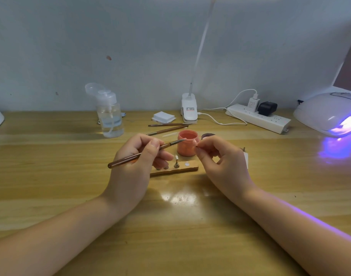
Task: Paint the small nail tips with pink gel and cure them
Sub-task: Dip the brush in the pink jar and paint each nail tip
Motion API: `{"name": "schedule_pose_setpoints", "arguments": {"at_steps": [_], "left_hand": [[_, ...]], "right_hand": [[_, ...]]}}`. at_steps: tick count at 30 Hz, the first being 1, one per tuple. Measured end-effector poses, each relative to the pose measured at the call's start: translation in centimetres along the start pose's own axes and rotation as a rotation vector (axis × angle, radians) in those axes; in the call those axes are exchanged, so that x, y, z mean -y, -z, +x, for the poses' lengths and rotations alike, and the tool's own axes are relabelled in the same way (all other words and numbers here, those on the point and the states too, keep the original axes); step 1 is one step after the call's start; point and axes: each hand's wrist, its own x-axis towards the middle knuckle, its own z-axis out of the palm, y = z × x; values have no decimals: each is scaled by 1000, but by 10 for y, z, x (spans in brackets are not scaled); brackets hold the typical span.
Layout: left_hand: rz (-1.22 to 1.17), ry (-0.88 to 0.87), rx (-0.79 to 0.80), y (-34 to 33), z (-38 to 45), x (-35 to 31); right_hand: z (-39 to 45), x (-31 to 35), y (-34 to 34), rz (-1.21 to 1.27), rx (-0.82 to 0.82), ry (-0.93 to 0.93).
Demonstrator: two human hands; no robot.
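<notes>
The left hand (138, 154) grips the brush (144, 152), bristles at the pink gel jar (187, 143) rim. The right hand (216, 156) pinches a nail tip (196, 146) beside the jar. Risk: an overloaded brush may drip gel onto the wooden holder (174, 170) or desk (71, 186).

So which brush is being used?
The brush that the left hand holds, tip at the pink jar; the other two brushes lie on the table.
</notes>
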Motion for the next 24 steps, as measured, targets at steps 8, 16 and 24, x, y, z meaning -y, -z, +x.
{"name": "schedule_pose_setpoints", "arguments": {"at_steps": [8,16,24], "left_hand": [[-11,-19,63,-2,-3,-1],[-23,-40,95,-3,-5,-4],[1,-63,97,-2,-4,-5]], "right_hand": [[0,1,0,19,2,-33],[0,3,1,53,9,-66],[0,3,2,128,49,-122]]}}
